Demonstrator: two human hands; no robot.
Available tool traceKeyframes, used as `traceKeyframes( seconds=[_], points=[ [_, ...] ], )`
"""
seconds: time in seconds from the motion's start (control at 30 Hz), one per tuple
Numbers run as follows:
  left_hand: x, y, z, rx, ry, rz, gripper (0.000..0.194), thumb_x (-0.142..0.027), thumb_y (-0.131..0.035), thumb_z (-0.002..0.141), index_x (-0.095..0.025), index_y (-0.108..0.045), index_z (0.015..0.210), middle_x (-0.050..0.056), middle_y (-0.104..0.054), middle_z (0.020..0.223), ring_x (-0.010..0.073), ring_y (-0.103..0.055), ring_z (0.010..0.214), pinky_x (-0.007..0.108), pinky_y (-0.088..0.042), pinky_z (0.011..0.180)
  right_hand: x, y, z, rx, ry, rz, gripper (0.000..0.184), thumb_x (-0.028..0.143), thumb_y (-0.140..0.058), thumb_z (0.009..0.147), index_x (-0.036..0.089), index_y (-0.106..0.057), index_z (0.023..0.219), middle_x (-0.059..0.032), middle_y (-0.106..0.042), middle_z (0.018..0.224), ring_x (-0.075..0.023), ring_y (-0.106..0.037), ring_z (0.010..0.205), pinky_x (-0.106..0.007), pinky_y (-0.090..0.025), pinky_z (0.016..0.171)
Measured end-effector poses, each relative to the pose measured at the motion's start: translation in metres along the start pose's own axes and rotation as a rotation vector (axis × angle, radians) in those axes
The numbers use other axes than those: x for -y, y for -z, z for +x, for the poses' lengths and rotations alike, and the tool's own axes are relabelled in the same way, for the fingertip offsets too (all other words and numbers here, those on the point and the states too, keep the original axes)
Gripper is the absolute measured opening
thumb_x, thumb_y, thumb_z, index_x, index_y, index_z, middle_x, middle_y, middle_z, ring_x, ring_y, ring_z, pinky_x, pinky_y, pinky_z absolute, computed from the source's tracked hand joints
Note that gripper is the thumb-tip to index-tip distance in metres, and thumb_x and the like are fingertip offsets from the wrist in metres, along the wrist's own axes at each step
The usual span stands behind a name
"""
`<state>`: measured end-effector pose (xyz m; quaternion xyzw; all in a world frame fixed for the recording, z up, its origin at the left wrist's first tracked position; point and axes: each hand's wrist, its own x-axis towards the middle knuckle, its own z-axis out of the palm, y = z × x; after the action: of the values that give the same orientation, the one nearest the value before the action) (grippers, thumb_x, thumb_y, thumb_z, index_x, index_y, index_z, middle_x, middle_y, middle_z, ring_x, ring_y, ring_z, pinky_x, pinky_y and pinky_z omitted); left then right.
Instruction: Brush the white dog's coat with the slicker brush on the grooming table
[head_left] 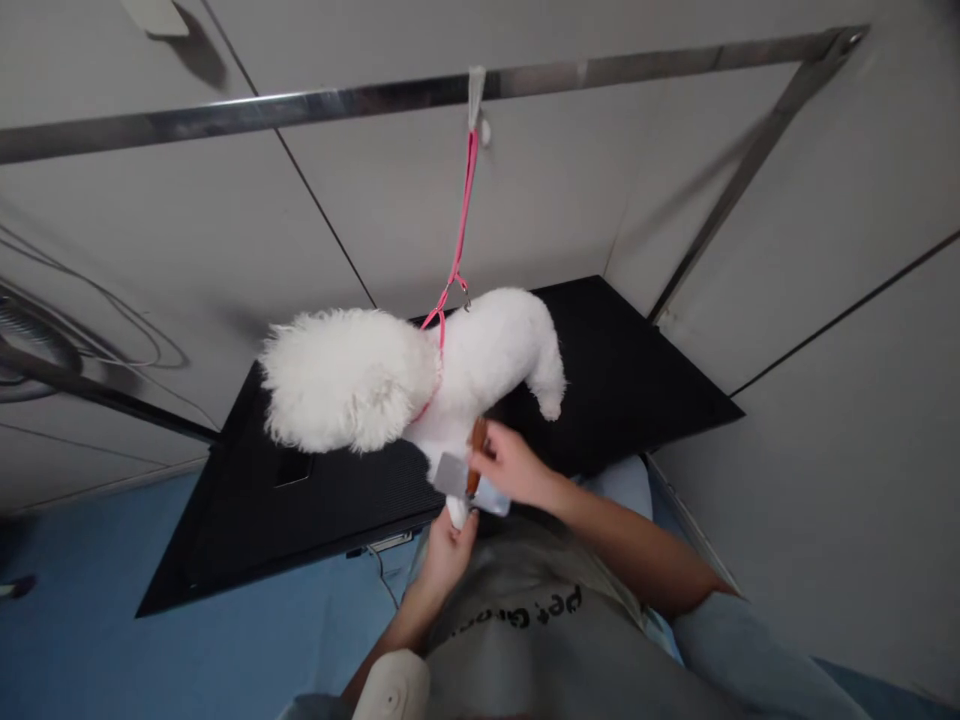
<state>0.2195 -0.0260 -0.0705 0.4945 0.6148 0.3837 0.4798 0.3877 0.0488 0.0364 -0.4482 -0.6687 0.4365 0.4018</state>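
Note:
A fluffy white dog (491,345) is on the black grooming table, its head to the left and its rear to the right. One front leg (457,511) stretches toward me, and my left hand (448,550) is closed around its lower end. My right hand (514,465) grips a slicker brush by its wooden handle (478,440). The flat brush head (451,474) lies against or just over that leg; contact cannot be made out. A pink grooming loop (465,215) circles the dog's neck.
The black table (630,385) stands against grey wall panels. A metal bar (315,105) spans above the dog and carries the loop. At the left hang a ribbed hose (34,335) and cables. Below, the floor (82,590) is blue.

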Motion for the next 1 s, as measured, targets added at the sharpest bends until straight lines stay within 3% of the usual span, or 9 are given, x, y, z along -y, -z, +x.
traceKeyframes(
  seconds=[0.1,0.17,0.27,0.4,0.47,0.57,0.7,0.83,1.0],
  points=[
    [-0.004,-0.003,-0.002,0.008,-0.071,0.001,0.034,-0.032,-0.067,0.074,-0.017,-0.064,0.104,0.007,-0.071,0.089,0.0198,-0.061,0.079,0.026,-0.045,0.071,0.01,0.004,0.002,-0.274,0.067,-0.179,0.011,0.027,-0.056,0.086,0.02,-0.054,0.093,-0.006,-0.062,0.09,-0.0196,-0.061,0.084,-0.032,-0.049,0.074],
    [-0.007,-0.005,-0.002,0.008,-0.057,0.02,0.027,-0.03,-0.069,0.072,-0.018,-0.066,0.095,0.005,-0.069,0.078,0.0188,-0.059,0.07,0.025,-0.043,0.066,0.019,0.005,0.004,-0.174,0.131,-0.273,0.01,0.026,-0.057,0.085,0.02,-0.055,0.092,-0.0063,-0.063,0.091,-0.0201,-0.06,0.086,-0.032,-0.048,0.076],
    [-0.008,-0.008,-0.001,0.004,-0.043,0.051,0.017,-0.03,-0.07,0.07,-0.018,-0.065,0.08,0.001,-0.061,0.06,0.0164,-0.053,0.058,0.024,-0.038,0.057,0.033,0.003,0.009,0.099,0.061,-0.418,0.009,0.027,-0.06,0.083,0.02,-0.055,0.085,-0.0044,-0.062,0.08,-0.0195,-0.059,0.074,-0.031,-0.046,0.069],
    [-0.007,-0.011,0.0,-0.002,-0.087,0.055,0.03,-0.034,-0.066,0.074,-0.015,-0.065,0.097,0.003,-0.066,0.071,0.0173,-0.056,0.063,0.025,-0.042,0.062,0.048,0.006,0.02,-0.092,0.11,-0.519,0.01,0.026,-0.053,0.088,0.019,-0.056,0.095,-0.0084,-0.065,0.092,-0.0222,-0.061,0.085,-0.033,-0.044,0.076],
    [-0.006,-0.012,0.0,0.007,-0.087,0.101,0.029,-0.034,-0.064,0.075,-0.014,-0.065,0.096,0.003,-0.064,0.067,0.0173,-0.055,0.059,0.026,-0.043,0.061,0.052,0.009,0.025,0.018,0.201,-0.533,0.01,0.027,-0.056,0.087,0.02,-0.057,0.094,-0.0068,-0.065,0.09,-0.0215,-0.061,0.083,-0.032,-0.044,0.073],
    [-0.006,-0.013,-0.001,0.018,-0.102,0.118,0.028,-0.034,-0.062,0.077,-0.014,-0.066,0.097,0.007,-0.069,0.078,0.0208,-0.061,0.07,0.03,-0.047,0.069,0.055,0.014,0.032,0.225,0.171,-0.601,0.011,0.028,-0.062,0.083,0.019,-0.057,0.085,-0.0044,-0.064,0.078,-0.0193,-0.058,0.07,-0.029,-0.042,0.064],
    [-0.01,-0.014,-0.002,0.012,-0.102,0.022,0.041,-0.034,-0.064,0.076,-0.014,-0.063,0.112,0.012,-0.071,0.104,0.0265,-0.064,0.097,0.036,-0.047,0.087,0.059,0.018,0.035,0.011,0.201,-0.642,0.013,0.024,-0.054,0.088,0.017,-0.057,0.099,-0.0083,-0.066,0.093,-0.0223,-0.061,0.083,-0.032,-0.043,0.073],
    [-0.012,-0.015,-0.002,0.03,-0.06,-0.025,0.038,-0.037,-0.066,0.075,-0.014,-0.064,0.105,0.011,-0.072,0.098,0.0263,-0.065,0.091,0.037,-0.047,0.087,0.057,0.018,0.034,0.221,0.217,-0.601,0.011,0.029,-0.061,0.083,0.02,-0.058,0.088,-0.006,-0.066,0.081,-0.0218,-0.061,0.073,-0.031,-0.043,0.066],
    [-0.013,-0.015,-0.001,-0.007,-0.03,-0.124,0.036,-0.037,-0.07,0.071,-0.016,-0.064,0.099,0.01,-0.071,0.101,0.0252,-0.062,0.102,0.032,-0.047,0.087,0.055,0.022,0.035,-0.106,0.197,-0.557,0.013,0.023,-0.052,0.088,0.018,-0.057,0.098,-0.0112,-0.067,0.099,-0.0239,-0.062,0.089,-0.035,-0.045,0.079]
  ],
)
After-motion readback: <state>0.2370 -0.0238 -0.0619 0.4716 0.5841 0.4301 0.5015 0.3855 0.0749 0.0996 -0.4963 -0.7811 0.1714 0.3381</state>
